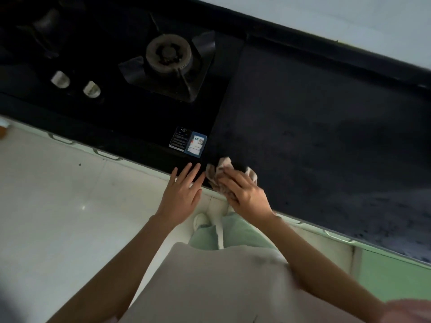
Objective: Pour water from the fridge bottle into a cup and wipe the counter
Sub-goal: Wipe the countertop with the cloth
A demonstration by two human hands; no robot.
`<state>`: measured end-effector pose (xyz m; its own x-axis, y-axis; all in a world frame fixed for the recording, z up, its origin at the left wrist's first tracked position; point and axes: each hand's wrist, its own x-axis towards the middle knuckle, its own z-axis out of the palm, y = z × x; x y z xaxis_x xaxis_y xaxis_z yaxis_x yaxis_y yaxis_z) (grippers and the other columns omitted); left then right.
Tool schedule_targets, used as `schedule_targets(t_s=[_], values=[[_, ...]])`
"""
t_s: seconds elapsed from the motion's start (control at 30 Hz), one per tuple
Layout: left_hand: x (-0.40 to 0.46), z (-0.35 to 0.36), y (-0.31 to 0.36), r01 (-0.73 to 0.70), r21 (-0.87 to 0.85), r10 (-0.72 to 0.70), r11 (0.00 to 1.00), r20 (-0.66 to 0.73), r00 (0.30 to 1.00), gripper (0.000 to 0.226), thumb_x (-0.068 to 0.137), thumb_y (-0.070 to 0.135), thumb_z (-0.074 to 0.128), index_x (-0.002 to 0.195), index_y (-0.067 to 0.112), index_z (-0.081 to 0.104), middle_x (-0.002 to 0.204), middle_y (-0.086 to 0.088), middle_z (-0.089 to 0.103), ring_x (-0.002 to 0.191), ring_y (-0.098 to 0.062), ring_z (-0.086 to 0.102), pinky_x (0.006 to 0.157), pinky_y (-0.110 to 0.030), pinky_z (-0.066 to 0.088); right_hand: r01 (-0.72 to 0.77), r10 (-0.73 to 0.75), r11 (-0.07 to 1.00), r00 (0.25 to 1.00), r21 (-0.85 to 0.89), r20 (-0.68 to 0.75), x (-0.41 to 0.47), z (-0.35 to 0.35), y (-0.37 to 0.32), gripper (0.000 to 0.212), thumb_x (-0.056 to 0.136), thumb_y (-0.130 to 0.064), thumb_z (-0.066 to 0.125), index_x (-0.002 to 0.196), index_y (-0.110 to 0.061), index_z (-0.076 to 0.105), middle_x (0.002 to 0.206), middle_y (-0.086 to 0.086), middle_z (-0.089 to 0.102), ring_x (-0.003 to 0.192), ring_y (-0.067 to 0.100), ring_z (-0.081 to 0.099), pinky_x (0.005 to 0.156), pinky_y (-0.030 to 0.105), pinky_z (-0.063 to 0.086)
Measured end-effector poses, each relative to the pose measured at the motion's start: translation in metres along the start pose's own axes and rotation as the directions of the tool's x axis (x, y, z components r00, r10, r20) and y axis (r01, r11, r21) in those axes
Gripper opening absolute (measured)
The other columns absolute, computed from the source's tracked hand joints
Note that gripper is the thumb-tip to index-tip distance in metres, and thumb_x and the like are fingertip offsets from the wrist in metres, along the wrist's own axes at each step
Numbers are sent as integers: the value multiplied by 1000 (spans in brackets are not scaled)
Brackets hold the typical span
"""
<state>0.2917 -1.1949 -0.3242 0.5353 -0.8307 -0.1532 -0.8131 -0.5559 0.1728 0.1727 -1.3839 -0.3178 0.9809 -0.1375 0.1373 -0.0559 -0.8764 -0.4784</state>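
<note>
Dark speckled counter [326, 127] running diagonally across the frame, pale floor tiles [58, 194] at lower left. Black gas hob [105, 94] filling the upper left: 1 burner [168, 54] near top centre, 2 pale knobs [75, 85] to its left, sticker labels [187, 142] at the hob's near corner. Right hand [245, 194] at centre frame, fingers curled round a crumpled brownish cloth [218, 174], pressing it onto the counter's front edge just right of the labels. Left hand [180, 194] just beside it on the left, fingers straight and slightly spread, holding nothing, fingertips [198, 166] at the counter edge; contact not clear. Green cabinet front [391, 276] at lower right. No bottle or cup in view.
</note>
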Motion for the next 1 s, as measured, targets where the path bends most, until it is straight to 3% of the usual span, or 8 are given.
schedule_targets(t_s=[0.13,0.2,0.37,0.5,0.6,0.7,0.77,1.0], values=[[2,-3,4,28,-7,-28,1000,13,1000,46,98,30,33,138,13,50,148,-12,44,138,-31,38,112,-53,29,44,-44,999,999,-24,23,-6,-30,48,47,81,-11,68,127,-17,60,136,4,55,118,25,56,72,37,57],[2,-4,6,45,-10,-45,999,29,999,48,98,31,30,138,14,50,148,-12,44,138,-31,38,112,-53,29,-63,62,996,998,-64,-10,22,-43,85,46,83,-14,68,128,-15,59,135,7,55,116,31,56,83,43,55],[2,-3,12,78,-13,-78,997,46,996,49,98,32,30,140,13,48,150,-11,41,140,-31,36,113,-53,29,-317,314,944,948,-88,-49,123,-52,122,46,88,-26,61,133,-19,53,137,9,51,119,34,51,85,52,49],[2,-4,14,95,7,-95,995,58,994,50,98,32,30,141,13,46,151,-12,39,141,-31,34,113,-53,29,-165,162,983,986,-83,-43,139,-25,78,44,83,-26,61,126,-18,58,136,6,54,113,33,57,89,54,44],[3,-7,16,111,32,-113,993,65,992,50,98,33,27,140,14,48,149,-12,42,140,-31,36,113,-52,30,24,-22,999,999,-40,37,103,-12,53,45,86,-28,51,128,-17,56,140,6,50,117,31,55,77,51,54],[5,-10,17,117,59,-120,991,61,991,50,98,33,26,137,13,51,146,-12,46,137,-31,40,111,-51,32,187,-185,982,978,-10,98,70,-25,69,46,88,-29,45,131,-17,56,141,5,49,118,28,55,66,39,57],[5,-10,17,116,67,-120,991,58,991,50,98,33,26,137,13,52,145,-12,47,137,-31,41,110,-52,34,219,-215,975,972,-38,91,70,-39,98,46,89,-30,47,132,-18,56,141,5,50,119,27,55,73,38,56],[7,-8,25,159,52,-161,986,35,986,50,100,33,24,135,12,54,144,-14,49,135,-32,43,110,-52,36,-228,229,970,973,-85,1,177,-56,141,48,90,-28,58,137,-19,49,141,9,47,123,33,48,89,49,47]])
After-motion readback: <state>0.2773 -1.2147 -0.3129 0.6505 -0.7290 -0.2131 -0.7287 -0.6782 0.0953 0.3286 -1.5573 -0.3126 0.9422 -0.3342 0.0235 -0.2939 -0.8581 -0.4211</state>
